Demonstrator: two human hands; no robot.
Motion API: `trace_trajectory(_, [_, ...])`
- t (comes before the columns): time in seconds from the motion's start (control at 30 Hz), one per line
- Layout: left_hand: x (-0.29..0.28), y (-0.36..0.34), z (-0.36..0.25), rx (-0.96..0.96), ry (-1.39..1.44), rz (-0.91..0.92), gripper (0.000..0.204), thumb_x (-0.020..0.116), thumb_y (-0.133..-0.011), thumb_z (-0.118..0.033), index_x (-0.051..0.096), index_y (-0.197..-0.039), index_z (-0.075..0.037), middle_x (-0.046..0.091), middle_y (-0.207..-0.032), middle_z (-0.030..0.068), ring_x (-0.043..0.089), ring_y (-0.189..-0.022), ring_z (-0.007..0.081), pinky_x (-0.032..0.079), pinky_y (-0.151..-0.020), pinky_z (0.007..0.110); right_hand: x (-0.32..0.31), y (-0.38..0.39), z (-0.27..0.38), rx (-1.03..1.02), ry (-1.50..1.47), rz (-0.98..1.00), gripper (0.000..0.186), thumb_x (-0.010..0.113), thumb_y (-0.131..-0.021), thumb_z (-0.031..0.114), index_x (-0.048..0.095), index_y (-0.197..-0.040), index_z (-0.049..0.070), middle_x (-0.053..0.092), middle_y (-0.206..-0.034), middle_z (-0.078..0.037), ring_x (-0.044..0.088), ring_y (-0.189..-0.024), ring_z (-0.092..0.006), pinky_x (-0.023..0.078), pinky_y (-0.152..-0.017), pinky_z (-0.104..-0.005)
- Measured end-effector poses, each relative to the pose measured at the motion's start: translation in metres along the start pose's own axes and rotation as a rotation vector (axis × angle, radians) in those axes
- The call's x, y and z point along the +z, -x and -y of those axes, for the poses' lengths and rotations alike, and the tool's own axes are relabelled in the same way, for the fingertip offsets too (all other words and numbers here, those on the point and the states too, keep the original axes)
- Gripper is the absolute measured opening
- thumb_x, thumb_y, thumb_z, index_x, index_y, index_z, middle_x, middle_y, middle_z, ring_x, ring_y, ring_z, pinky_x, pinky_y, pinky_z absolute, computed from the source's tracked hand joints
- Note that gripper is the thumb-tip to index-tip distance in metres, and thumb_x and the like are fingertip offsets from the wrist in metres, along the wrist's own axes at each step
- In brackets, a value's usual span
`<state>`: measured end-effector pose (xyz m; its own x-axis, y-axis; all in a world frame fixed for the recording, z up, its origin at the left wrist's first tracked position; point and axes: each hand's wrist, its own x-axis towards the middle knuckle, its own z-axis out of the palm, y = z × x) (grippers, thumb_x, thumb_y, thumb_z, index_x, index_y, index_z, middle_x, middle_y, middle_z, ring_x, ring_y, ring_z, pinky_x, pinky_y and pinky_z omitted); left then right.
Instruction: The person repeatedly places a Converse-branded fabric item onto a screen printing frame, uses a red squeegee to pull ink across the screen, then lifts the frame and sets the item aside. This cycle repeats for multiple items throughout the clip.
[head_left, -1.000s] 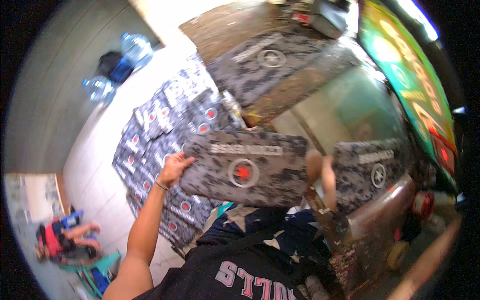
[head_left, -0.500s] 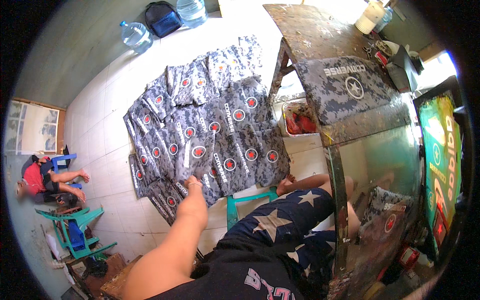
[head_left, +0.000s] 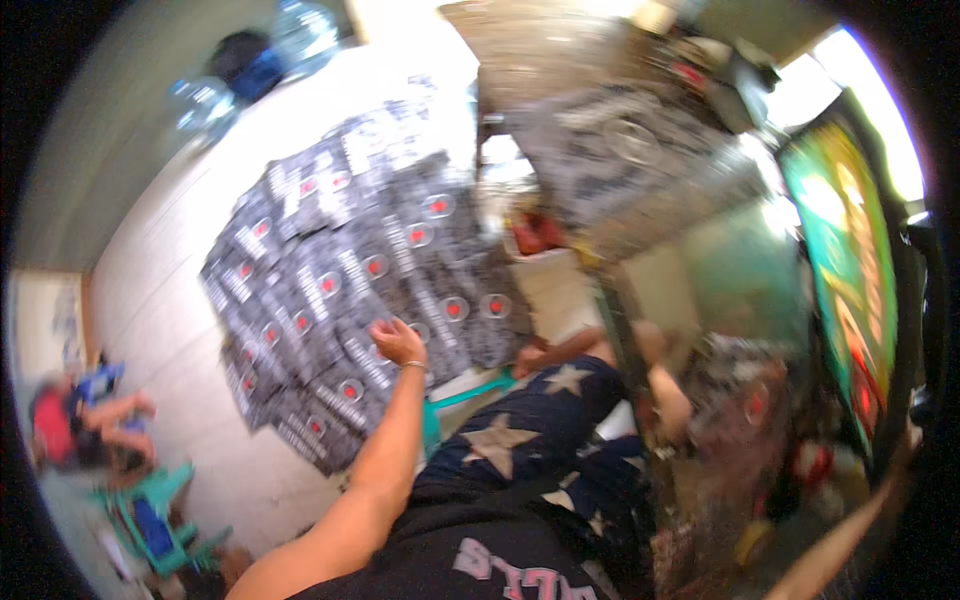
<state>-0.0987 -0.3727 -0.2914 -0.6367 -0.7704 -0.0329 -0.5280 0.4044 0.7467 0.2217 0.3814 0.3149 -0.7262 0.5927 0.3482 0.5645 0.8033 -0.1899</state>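
Observation:
The whole picture is blurred by motion. My left hand [head_left: 398, 341] is above the lower part of the spread of grey camouflage-print fabric pieces [head_left: 400, 265], its fingers apart and nothing in them. Each piece bears a red star in a white ring and white lettering. My right hand [head_left: 908, 440] is at the far right, next to the dark-edged screen frame [head_left: 835, 270] with green and yellow mesh. Its fingers are too dark and smeared to make out. Another camouflage piece [head_left: 625, 165] lies on the work table [head_left: 545, 50], with a pale ring print.
A tray with red contents [head_left: 538, 235] sits on the floor beside the table. A green stool [head_left: 470, 393] stands by my leg, a green chair [head_left: 150, 510] at lower left. A person [head_left: 75, 425] sits at far left. Water bottles [head_left: 305, 35] and a dark backpack [head_left: 245, 65] stand along the wall.
My left hand has let go of a printed fabric piece, which lay among the others, and has drawn back. The view has swung, shifting the scene leftward. My right forearm has come into view.

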Motion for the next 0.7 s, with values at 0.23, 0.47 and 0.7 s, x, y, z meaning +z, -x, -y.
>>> trace_trajectory(0.23, [-0.065, 0.196, -0.276, 1.187, 0.555, 1.248, 0.029, 0.065, -0.09, -0.001, 0.068, -0.119, -0.004, 0.064, -0.112, 0.0148, 0.063, -0.098, 0.0289, 0.051, -0.086, 0.038, 0.022, 0.015, 0.05, -0.069, 0.146, -0.201, 0.061, 0.048, -0.1, 0.06, 0.076, -0.118, 0.009, 0.074, -0.116, -0.018, 0.069, -0.111, -0.0282, 0.048, -0.101, -0.0373])
trace_trajectory(0.47, [-0.035, 0.318, -0.337, 2.097, 0.007, 1.401, 0.068, 0.072, -0.087, -0.021, 0.048, -0.15, -0.011, 0.041, -0.153, 0.0179, 0.037, -0.141, 0.0383, 0.03, -0.117, 0.051, 0.012, 0.01, 0.113, 0.029, 0.114, -0.238, 0.063, 0.056, -0.095, 0.058, 0.071, -0.097, -0.003, 0.068, -0.08, -0.021, 0.065, -0.074, -0.0265, 0.051, -0.077, -0.0372])
trace_trajectory(0.7, [-0.016, 0.33, -0.344, 2.136, 0.042, 1.502, 0.083, 0.075, -0.088, -0.04, 0.039, -0.156, -0.01, 0.038, -0.158, 0.0171, 0.033, -0.149, 0.0363, 0.018, -0.126, 0.052, 0.002, -0.009, 0.114, -0.112, 0.482, -0.222, 0.044, 0.049, -0.103, 0.04, 0.071, -0.116, 0.005, 0.069, -0.107, -0.029, 0.068, -0.101, -0.0442, 0.053, -0.096, -0.046])
